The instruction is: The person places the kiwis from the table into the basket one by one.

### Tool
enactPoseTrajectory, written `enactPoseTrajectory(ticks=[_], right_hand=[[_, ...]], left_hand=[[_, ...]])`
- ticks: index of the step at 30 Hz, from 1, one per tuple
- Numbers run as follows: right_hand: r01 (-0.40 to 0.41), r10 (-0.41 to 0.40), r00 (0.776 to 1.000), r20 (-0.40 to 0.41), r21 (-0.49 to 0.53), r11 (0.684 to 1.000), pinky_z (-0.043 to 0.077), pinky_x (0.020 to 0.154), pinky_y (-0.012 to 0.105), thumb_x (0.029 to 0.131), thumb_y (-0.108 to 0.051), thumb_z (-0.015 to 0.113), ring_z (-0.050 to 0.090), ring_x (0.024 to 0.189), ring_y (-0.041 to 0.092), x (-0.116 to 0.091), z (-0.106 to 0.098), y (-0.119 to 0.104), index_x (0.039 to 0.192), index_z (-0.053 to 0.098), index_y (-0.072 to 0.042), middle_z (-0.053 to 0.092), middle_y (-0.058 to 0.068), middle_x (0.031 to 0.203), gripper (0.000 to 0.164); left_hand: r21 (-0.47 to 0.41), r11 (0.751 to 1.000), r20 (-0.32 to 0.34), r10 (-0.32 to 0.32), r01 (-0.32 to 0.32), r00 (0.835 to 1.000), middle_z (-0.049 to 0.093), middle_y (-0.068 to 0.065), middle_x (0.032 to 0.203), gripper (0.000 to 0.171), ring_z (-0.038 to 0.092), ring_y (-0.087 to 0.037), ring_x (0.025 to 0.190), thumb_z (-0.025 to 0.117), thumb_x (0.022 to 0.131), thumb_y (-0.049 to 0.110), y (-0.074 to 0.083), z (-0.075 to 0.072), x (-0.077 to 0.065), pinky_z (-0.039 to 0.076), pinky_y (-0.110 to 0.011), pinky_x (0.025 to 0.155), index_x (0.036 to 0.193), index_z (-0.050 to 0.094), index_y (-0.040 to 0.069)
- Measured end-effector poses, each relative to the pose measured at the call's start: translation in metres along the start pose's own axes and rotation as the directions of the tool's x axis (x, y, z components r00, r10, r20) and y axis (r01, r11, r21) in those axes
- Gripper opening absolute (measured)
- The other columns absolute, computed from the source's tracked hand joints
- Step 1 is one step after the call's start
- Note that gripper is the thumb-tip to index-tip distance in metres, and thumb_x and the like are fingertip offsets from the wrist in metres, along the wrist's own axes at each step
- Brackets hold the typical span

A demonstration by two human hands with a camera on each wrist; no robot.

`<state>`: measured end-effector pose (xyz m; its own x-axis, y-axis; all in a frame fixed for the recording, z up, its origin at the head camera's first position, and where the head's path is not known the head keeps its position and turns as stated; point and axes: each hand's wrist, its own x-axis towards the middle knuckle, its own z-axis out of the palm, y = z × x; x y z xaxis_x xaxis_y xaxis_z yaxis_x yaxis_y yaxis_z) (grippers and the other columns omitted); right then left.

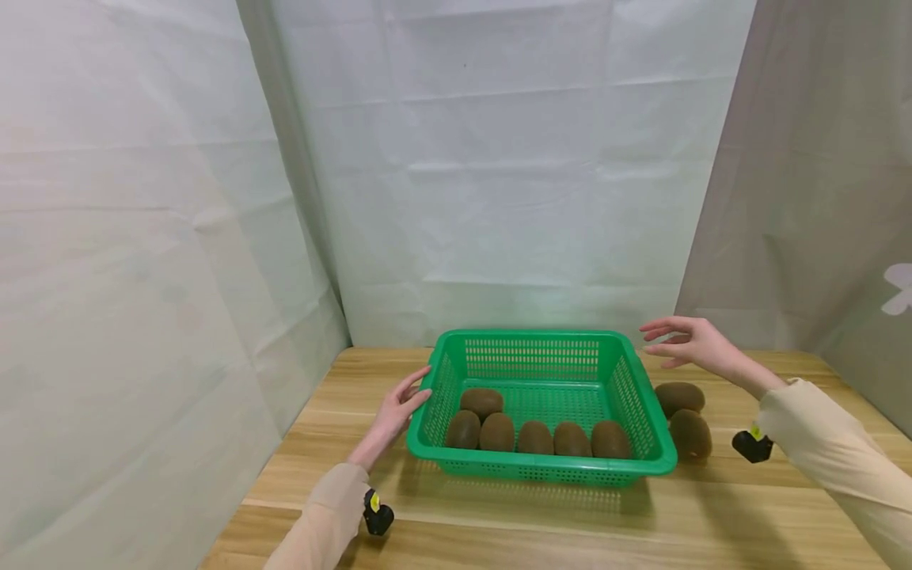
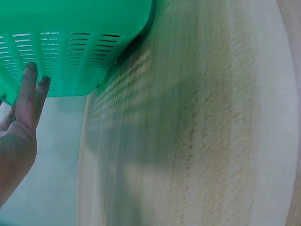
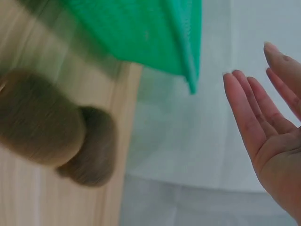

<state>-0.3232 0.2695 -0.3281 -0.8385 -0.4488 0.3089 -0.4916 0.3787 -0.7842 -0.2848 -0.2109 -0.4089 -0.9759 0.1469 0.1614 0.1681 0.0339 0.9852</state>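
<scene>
A green plastic basket stands on the wooden table, with several brown kiwis lying inside, mostly along its front wall. My left hand is at the basket's left side; in the left wrist view its extended fingers lie against the slotted outer wall. My right hand is raised beyond the basket's right rim, fingers spread and slightly bent, holding nothing. Below it, two kiwis rest on the table right of the basket, a nearer kiwi and a farther kiwi. Both look blurred in the right wrist view.
The wooden table extends in front of the basket and to both sides. Pale cloth sheets hang behind the table and along the left. A greyish curtain hangs at the right.
</scene>
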Motion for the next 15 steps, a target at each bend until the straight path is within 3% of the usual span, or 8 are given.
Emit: enactPoseTrajectory(ticks=[5, 10, 15], right_hand=[[0.033, -0.034, 0.999, -0.017, -0.059, 0.998, 0.049, 0.066, 0.036, 0.087, -0.007, 0.06, 0.06, 0.087, 0.017, -0.013, -0.007, 0.019, 0.119, 0.05, 0.009, 0.056, 0.024, 0.108, 0.037], [0.034, -0.04, 0.998, -0.037, -0.144, 0.989, 0.048, 0.068, 0.028, 0.086, -0.007, 0.062, 0.06, 0.086, 0.018, -0.024, -0.01, 0.037, 0.114, 0.053, 0.011, 0.058, 0.021, 0.105, 0.034], [-0.041, 0.028, 0.998, -0.063, -0.219, 0.975, 0.046, 0.069, 0.026, 0.085, -0.014, 0.065, 0.054, 0.096, 0.036, -0.036, -0.012, 0.053, 0.116, 0.055, 0.008, 0.057, 0.022, 0.11, 0.039]], left_hand=[[-0.026, 0.999, -0.012, 0.022, -0.022, 1.0, 0.053, -0.023, 0.118, 0.046, 0.057, -0.03, 0.094, 0.054, 0.092, 0.012, -0.015, -0.004, 0.007, 0.048, -0.031, 0.066, 0.136, 0.042, 0.009], [0.016, 1.0, -0.009, 0.025, -0.025, 1.0, 0.053, -0.022, 0.118, 0.047, 0.06, -0.019, 0.079, 0.054, 0.092, 0.014, -0.017, -0.006, 0.008, 0.044, -0.023, 0.054, 0.137, 0.041, 0.01], [0.029, 0.999, 0.004, 0.012, -0.012, 1.0, 0.054, -0.022, 0.116, 0.049, 0.053, -0.009, 0.059, 0.055, 0.092, 0.015, -0.015, -0.006, 0.006, 0.03, -0.021, 0.042, 0.138, 0.039, 0.01]])
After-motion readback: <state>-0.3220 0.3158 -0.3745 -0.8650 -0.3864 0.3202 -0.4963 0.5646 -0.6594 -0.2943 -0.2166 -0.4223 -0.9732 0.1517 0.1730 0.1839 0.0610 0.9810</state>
